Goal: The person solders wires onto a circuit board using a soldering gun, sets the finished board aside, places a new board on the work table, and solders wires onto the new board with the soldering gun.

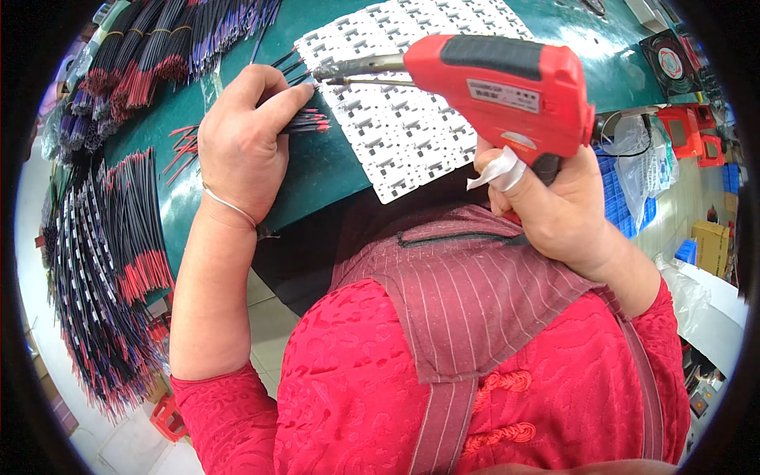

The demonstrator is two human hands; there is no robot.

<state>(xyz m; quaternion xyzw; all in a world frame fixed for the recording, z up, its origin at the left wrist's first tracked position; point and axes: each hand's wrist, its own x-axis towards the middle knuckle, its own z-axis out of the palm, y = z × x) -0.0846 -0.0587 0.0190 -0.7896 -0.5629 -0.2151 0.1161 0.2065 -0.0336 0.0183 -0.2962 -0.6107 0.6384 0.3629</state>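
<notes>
Right hand (554, 210), centre right of frame: wrapped shut on the grip of a red soldering gun (507, 91), one finger bandaged in white tape (500, 170). The gun is held level, its metal tip (356, 67) and thin solder feed pointing left toward the left hand's fingertips, apparently so tip and wire ends meet over the panel.

Left hand (245, 142), centre left: fingers pressed together, pinching a small bunch of wires (305, 123) flat against the counter (317, 170), probably to steady them for the tip. A thin bangle (229, 206) sits on the wrist. The wires are thin, dark-sleeved, with red ends fanned out to the right.

Panel (404, 111), upper centre: a white sheet of many small identical boards in a grid, lying on the green counter just under the tip.

Loose wires (184, 146), just left of the hand.

Wire bundles (119, 253), left edge, and more bundles (150, 55), upper left: black and red, stacked within reach.

Small fan (669, 59), upper right.
</notes>
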